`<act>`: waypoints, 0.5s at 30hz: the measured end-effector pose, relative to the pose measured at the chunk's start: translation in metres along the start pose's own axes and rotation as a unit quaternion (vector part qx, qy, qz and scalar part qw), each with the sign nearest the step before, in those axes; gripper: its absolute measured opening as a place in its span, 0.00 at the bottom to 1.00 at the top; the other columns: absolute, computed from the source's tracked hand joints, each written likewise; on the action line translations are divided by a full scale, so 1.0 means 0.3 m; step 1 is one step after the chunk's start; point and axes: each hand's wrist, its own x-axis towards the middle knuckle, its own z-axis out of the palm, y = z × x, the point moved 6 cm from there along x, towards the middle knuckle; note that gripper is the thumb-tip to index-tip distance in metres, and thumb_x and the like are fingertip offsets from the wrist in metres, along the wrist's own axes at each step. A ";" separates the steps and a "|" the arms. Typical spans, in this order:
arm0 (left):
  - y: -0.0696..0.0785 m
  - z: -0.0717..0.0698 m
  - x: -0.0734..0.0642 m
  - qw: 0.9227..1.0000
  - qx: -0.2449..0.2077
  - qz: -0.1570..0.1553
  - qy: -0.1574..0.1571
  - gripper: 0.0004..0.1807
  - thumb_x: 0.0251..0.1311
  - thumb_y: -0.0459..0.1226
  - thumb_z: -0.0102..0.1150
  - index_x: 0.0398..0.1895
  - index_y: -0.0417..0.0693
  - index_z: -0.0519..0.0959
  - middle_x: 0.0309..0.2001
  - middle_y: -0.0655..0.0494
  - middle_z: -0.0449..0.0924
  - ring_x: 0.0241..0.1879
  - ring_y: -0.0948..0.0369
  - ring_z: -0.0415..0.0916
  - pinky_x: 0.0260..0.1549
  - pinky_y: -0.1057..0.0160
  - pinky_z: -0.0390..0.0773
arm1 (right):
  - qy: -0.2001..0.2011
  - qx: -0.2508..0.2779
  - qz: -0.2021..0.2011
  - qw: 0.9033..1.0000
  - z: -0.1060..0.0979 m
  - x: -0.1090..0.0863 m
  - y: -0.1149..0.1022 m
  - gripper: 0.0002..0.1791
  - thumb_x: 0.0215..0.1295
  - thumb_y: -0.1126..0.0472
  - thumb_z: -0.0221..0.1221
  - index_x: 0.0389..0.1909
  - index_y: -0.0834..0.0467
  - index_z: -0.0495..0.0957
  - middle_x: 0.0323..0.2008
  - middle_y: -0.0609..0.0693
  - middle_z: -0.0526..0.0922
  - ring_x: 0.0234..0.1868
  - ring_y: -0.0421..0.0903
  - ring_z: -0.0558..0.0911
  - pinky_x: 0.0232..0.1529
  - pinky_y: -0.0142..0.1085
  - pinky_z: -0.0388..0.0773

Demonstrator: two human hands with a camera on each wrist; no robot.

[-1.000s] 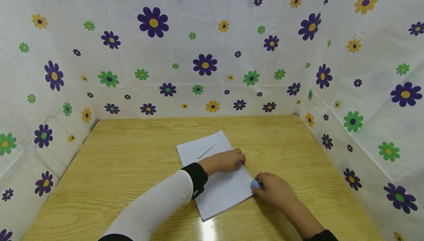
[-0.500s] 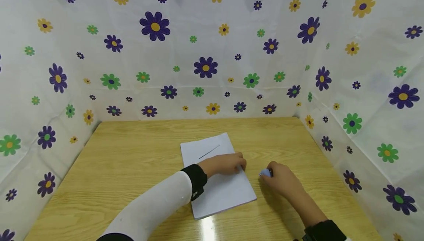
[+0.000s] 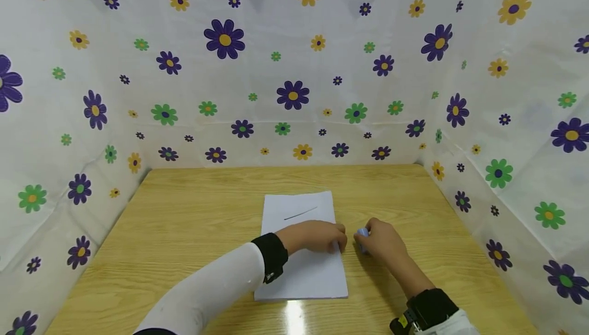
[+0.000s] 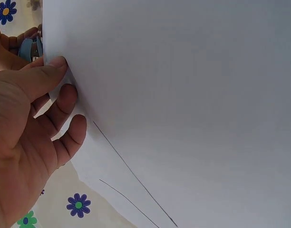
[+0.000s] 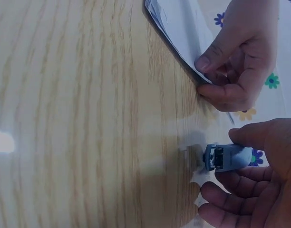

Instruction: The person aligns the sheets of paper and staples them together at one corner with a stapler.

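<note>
A stack of white paper (image 3: 306, 278) lies on the table, with a thin dark line (image 3: 300, 213) across its upper part. My left hand (image 3: 317, 236) reaches over the stack and pinches its right edge between thumb and fingers, lifting that edge a little in the right wrist view. Just right of the stack, my right hand (image 3: 385, 243) holds a small blue stapler (image 5: 237, 157) between thumb and fingers. The stapler's metal end points away from the palm, and a short gap separates it from the paper. Most of the stapler is hidden by my fingers in the head view.
The wooden table (image 3: 207, 207) extends around the paper. White flower-printed cloth (image 3: 294, 59) stands behind it and along both sides. Black bands (image 3: 271, 257) circle both wrists, and a small device sits on the right one.
The stack has turned so its sides run nearly straight away from me. My right hand has moved the stapler away from the paper's lower right corner to beside its right edge.
</note>
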 end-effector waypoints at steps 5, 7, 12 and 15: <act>0.026 -0.002 -0.014 0.999 0.040 0.016 0.016 0.11 0.68 0.35 0.65 0.50 0.58 0.85 0.49 0.64 0.77 0.51 0.70 0.77 0.52 0.74 0.75 | 0.001 -0.021 0.000 1.000 0.008 0.008 -0.010 0.22 0.65 0.45 0.67 0.42 0.61 0.78 0.33 0.51 0.83 0.28 0.46 0.77 0.26 0.37 0.72; 0.035 -0.005 -0.019 0.998 0.055 0.020 0.025 0.11 0.68 0.36 0.65 0.50 0.58 0.85 0.50 0.63 0.76 0.50 0.70 0.77 0.50 0.75 0.75 | 0.002 -0.026 -0.003 1.000 0.012 0.010 -0.014 0.22 0.65 0.44 0.67 0.42 0.61 0.78 0.32 0.51 0.83 0.28 0.46 0.77 0.25 0.37 0.71; 0.040 0.002 -0.033 0.996 0.076 0.013 0.044 0.11 0.67 0.38 0.66 0.50 0.62 0.85 0.55 0.62 0.75 0.50 0.69 0.78 0.49 0.74 0.76 | 0.005 -0.038 -0.013 0.999 0.021 0.006 -0.029 0.22 0.66 0.44 0.66 0.41 0.60 0.77 0.31 0.51 0.81 0.27 0.46 0.76 0.25 0.37 0.70; 0.032 0.014 -0.043 0.996 0.070 0.001 0.051 0.13 0.67 0.38 0.66 0.52 0.65 0.85 0.58 0.60 0.74 0.51 0.68 0.78 0.49 0.73 0.77 | 0.011 -0.042 -0.019 0.999 0.026 -0.002 -0.038 0.21 0.67 0.45 0.66 0.39 0.60 0.76 0.30 0.51 0.79 0.27 0.46 0.75 0.25 0.37 0.70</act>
